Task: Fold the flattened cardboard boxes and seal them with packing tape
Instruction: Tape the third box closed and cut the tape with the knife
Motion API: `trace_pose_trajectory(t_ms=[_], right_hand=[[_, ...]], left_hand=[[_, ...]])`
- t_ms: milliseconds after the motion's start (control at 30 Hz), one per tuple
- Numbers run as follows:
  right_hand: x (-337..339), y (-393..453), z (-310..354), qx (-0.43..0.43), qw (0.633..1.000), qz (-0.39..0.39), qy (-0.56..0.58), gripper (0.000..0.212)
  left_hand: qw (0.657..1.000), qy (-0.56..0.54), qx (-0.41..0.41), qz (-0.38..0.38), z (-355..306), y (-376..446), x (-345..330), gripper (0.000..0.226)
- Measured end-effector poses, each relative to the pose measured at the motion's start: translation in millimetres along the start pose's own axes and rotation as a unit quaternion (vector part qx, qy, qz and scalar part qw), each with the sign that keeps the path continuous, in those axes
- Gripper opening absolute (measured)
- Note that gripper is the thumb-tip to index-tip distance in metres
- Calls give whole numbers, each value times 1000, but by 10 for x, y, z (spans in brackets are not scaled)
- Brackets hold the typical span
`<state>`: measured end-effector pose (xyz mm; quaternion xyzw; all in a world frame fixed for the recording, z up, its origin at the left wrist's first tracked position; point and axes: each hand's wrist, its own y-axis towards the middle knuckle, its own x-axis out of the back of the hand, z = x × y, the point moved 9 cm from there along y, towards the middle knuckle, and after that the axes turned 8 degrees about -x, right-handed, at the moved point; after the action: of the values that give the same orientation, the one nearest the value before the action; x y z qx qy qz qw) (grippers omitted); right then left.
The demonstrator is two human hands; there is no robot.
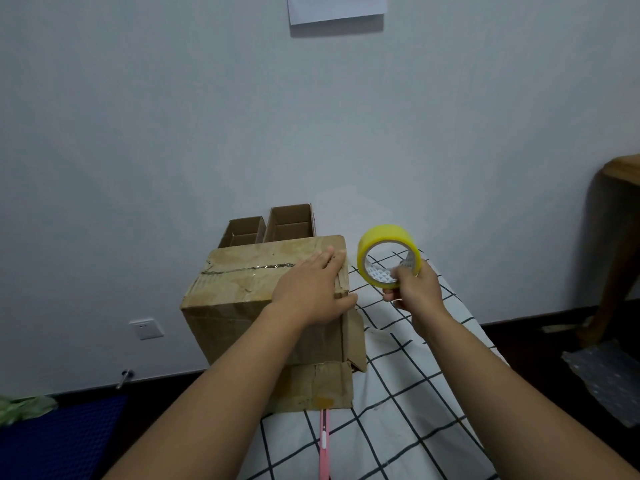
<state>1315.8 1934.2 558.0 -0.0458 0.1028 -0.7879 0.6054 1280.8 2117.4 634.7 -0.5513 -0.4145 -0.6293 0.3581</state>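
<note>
You have no text, label, brand or number to read anywhere here. The white paper sheet (336, 8) pinned high on the wall shows you a blank face, the worn brown cardboard box (242, 292) carries no legible print, and the patterned inner core of the yellow tape roll (388, 259) forms no letters.

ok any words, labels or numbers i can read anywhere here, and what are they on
No text is readable.
Tape roll: the core's inside shows a printed pattern, no legible words.
White paper on wall: looks blank.
Cardboard box: only old tape marks.
</note>
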Motion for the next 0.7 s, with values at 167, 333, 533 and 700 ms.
trace_pose_trajectory(t_ms=[167,333,533,700], right_hand=[[-26,-3,-142,-5,999,-4,-41,20],[-115,-58,-140,-16,996,50,70,23],[-315,-202,-106,-55,975,121,177,34],[-223,-294,-338,-86,974,109,179,31]], left_hand=[[1000,-3,-7,-1,-12,-34,-76,84],[999,17,-6,-28,-92,-36,116,77],[999,-10,9,-38,-157,-102,362,67],[990,-87,7,-107,-290,-191,429,30]])
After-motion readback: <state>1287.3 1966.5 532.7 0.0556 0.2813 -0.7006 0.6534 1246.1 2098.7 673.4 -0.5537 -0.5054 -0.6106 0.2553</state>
